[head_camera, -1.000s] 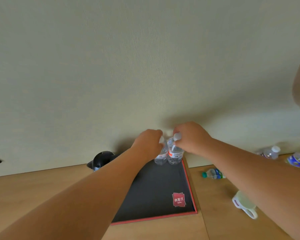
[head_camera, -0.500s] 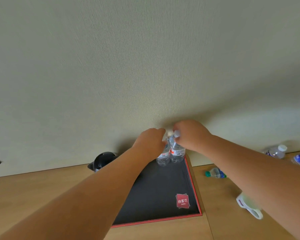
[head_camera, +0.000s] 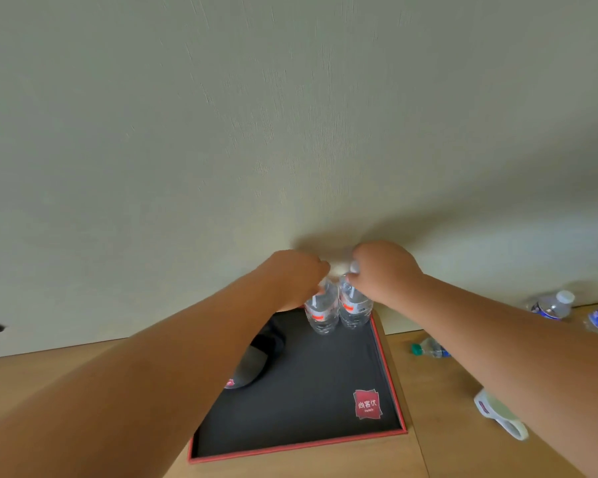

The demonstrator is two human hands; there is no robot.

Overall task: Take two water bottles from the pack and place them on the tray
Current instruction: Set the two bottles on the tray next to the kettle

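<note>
Two small clear water bottles with red-and-white labels stand upright side by side at the far right corner of a black tray (head_camera: 311, 391) with a red rim. My left hand (head_camera: 290, 279) grips the top of the left bottle (head_camera: 320, 313). My right hand (head_camera: 384, 270) grips the cap end of the right bottle (head_camera: 354, 307). Both bottle bases rest on the tray close to the wall. The pack is not in view.
A dark round object (head_camera: 256, 360) lies on the tray under my left forearm. On the wooden table to the right lie a green-capped bottle (head_camera: 428, 349), a white mug (head_camera: 499, 414) and two more bottles (head_camera: 551, 305) near the wall.
The view has shifted slightly and the tray appears nearer. Both hands stay on the two bottle tops, which sit a touch further toward the tray's far right corner.
</note>
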